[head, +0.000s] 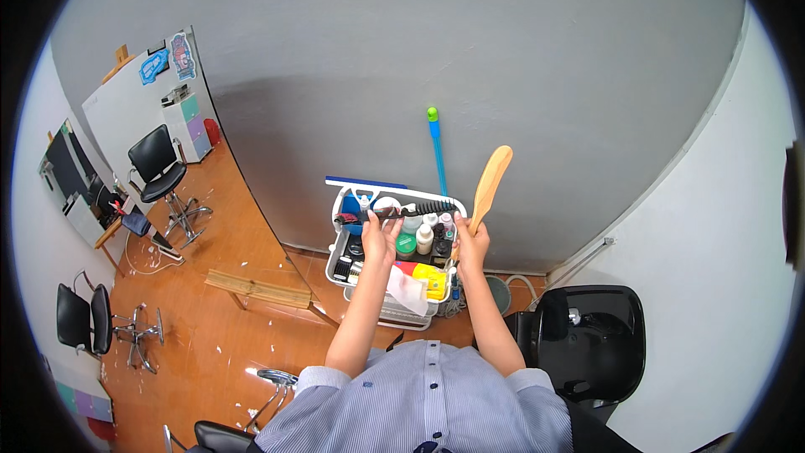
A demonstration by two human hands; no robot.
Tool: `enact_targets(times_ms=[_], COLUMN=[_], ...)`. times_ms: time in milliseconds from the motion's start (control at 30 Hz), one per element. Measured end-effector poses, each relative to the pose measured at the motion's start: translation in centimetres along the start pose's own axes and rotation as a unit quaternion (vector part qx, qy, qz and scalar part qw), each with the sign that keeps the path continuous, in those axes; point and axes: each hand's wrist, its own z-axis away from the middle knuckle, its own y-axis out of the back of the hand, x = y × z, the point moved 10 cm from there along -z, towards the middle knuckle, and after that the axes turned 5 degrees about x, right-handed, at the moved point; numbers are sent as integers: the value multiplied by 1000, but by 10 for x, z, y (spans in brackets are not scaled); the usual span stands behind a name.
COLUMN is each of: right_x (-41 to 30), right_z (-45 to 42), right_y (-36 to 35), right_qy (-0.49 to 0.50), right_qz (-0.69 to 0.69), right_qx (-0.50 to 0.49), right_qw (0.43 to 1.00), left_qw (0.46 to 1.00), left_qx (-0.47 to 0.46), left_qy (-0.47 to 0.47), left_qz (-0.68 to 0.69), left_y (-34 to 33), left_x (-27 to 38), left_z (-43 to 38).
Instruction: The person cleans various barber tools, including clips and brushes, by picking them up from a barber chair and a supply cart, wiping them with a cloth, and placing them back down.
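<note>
My left hand [380, 236] is closed around dark hair tools, among them a black hairbrush [434, 207] whose bristled end points right. In my right hand [470, 244] is a long, flat wooden paddle [492, 179], its broad end up and to the right. Both hands are over a white salon trolley [464, 204]. Its top tray holds a green-lidded jar [405, 244], a cream bottle [424, 239], more small bottles, a red and yellow packet [429, 278] and a whitish cloth or sheet [409, 290] hanging over the near rim.
A black shampoo basin [591, 346] stands at the right. Behind the trolley, a blue-green pole [438, 151] leans on the grey wall. A large mirror [233, 151], a wooden bench [258, 287] and a black salon chair [100, 321] are at the left. White scraps lie on the orange floor.
</note>
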Motion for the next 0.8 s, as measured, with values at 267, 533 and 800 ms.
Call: enact_targets(times_ms=[267,533,800], right_x=[25,38,39], right_z=[22,42,66], right_y=[-26,-26,-12], right_qy=[-81,-128,-105], right_qz=[-184,-247,-198], right_qx=[-14,34,32], right_qw=[979,960,974], left_qw=[1000,995,935], left_qx=[8,-27,-129], left_qy=[-10,-9,-22], left_qz=[-16,-95,-330], left_y=[2,21,12], left_x=[-6,-6,23], left_z=[24,32,38])
